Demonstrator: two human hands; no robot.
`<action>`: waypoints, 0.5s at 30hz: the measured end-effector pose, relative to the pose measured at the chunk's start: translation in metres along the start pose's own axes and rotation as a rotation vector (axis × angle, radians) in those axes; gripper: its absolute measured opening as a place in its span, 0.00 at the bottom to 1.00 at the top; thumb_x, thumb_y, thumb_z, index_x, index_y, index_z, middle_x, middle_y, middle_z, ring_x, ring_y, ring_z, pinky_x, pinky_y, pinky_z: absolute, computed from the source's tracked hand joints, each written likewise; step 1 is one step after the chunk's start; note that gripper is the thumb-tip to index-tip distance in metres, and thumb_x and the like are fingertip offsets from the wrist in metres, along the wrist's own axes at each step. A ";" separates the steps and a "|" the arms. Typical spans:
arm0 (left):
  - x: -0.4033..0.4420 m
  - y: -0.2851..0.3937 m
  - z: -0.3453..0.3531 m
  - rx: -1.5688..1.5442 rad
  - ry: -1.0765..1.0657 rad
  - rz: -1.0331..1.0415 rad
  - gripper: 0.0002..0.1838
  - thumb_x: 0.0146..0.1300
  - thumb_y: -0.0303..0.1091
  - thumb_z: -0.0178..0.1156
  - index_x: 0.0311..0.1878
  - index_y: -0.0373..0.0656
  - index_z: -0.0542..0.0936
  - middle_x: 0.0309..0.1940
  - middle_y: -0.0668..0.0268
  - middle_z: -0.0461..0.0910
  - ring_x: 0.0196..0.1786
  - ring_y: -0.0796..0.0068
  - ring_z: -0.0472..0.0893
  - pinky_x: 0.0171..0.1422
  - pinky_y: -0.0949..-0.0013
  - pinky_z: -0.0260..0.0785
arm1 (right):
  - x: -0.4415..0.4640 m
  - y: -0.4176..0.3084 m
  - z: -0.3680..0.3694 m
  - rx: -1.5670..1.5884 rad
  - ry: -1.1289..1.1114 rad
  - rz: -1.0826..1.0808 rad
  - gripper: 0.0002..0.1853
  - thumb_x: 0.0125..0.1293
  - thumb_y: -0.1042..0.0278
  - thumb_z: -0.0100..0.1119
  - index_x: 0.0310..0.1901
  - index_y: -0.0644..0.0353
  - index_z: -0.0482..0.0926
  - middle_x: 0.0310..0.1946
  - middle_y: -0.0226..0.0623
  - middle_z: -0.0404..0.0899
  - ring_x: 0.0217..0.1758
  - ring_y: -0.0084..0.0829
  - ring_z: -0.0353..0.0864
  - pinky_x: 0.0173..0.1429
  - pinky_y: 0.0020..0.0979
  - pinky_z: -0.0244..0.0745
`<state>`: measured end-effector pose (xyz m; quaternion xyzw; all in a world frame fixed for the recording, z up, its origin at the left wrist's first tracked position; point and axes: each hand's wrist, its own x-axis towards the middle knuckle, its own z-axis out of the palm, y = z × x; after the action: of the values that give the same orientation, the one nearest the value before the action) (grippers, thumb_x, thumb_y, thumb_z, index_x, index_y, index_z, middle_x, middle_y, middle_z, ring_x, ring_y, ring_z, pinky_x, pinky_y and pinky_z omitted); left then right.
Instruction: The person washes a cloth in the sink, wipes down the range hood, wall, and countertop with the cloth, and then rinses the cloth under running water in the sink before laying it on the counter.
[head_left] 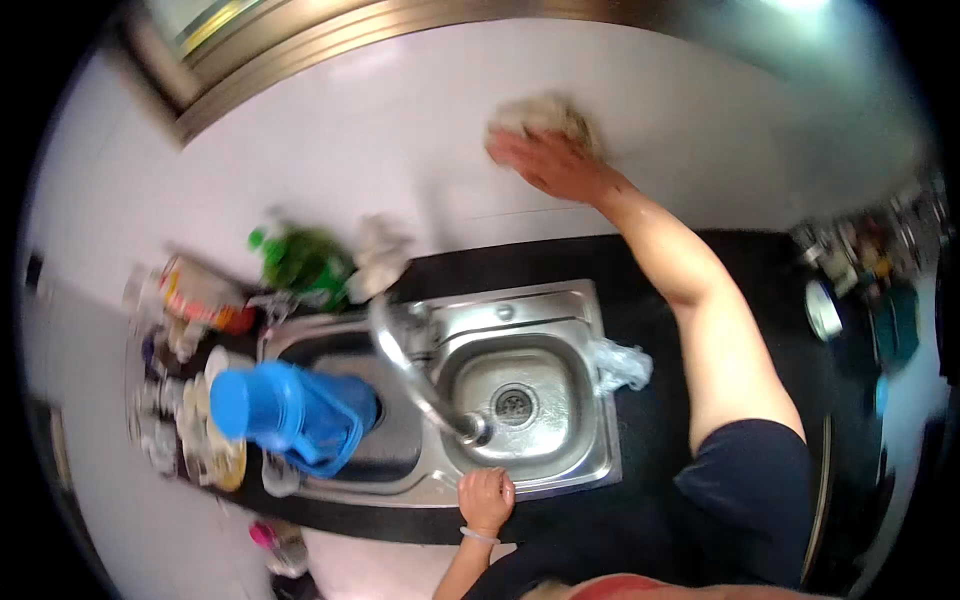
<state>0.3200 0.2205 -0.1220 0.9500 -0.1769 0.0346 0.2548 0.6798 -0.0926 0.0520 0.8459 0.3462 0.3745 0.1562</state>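
Against the white wall, my right hand presses a crumpled beige cloth, its fingers lying over it and blurred by motion. My left hand, with a pale band at the wrist, rests closed on the front rim of the steel sink; I see nothing in it. Above the two basins curves the faucet, its spout over the right one. A blue thermos jug stands over the left basin. Clear crumpled plastic lies at the sink's right edge.
Behind the left basin are a green bottle and a white cloth-like item. Bottles and dishes crowd the left end. On the right of the black counter are a white round container and clutter. A window frame runs above.
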 end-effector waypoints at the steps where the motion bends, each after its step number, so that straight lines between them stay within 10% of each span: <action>1: 0.000 0.003 0.002 -0.051 0.040 -0.022 0.04 0.45 0.30 0.57 0.27 0.44 0.77 0.24 0.62 0.75 0.32 0.58 0.74 0.37 0.57 0.63 | 0.010 0.015 -0.029 0.112 -0.011 0.273 0.22 0.60 0.62 0.50 0.58 0.42 0.68 0.64 0.23 0.58 0.56 0.32 0.63 0.58 0.39 0.58; 6: -0.006 -0.001 0.012 0.029 0.025 0.050 0.03 0.48 0.31 0.58 0.27 0.45 0.77 0.24 0.64 0.75 0.31 0.62 0.74 0.38 0.60 0.63 | -0.038 0.093 -0.053 -0.133 0.784 0.825 0.27 0.57 0.61 0.52 0.59 0.57 0.62 0.62 0.48 0.58 0.61 0.49 0.59 0.60 0.51 0.53; 12: 0.001 0.005 0.012 0.066 -0.003 0.062 0.03 0.48 0.31 0.58 0.27 0.44 0.77 0.22 0.63 0.75 0.30 0.60 0.74 0.36 0.58 0.63 | -0.103 0.067 0.003 0.177 1.217 1.730 0.28 0.65 0.66 0.41 0.63 0.71 0.50 0.63 0.55 0.51 0.67 0.51 0.50 0.69 0.44 0.42; 15: 0.002 0.007 0.007 0.079 -0.064 0.038 0.03 0.48 0.32 0.58 0.26 0.44 0.77 0.22 0.62 0.75 0.30 0.59 0.74 0.36 0.58 0.63 | -0.098 0.056 0.025 0.275 1.217 1.754 0.29 0.66 0.67 0.40 0.65 0.68 0.46 0.67 0.56 0.43 0.69 0.53 0.43 0.70 0.47 0.37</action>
<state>0.3195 0.2104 -0.1247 0.9565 -0.2013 0.0161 0.2107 0.6779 -0.2015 0.0133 0.4810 -0.3226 0.6717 -0.4620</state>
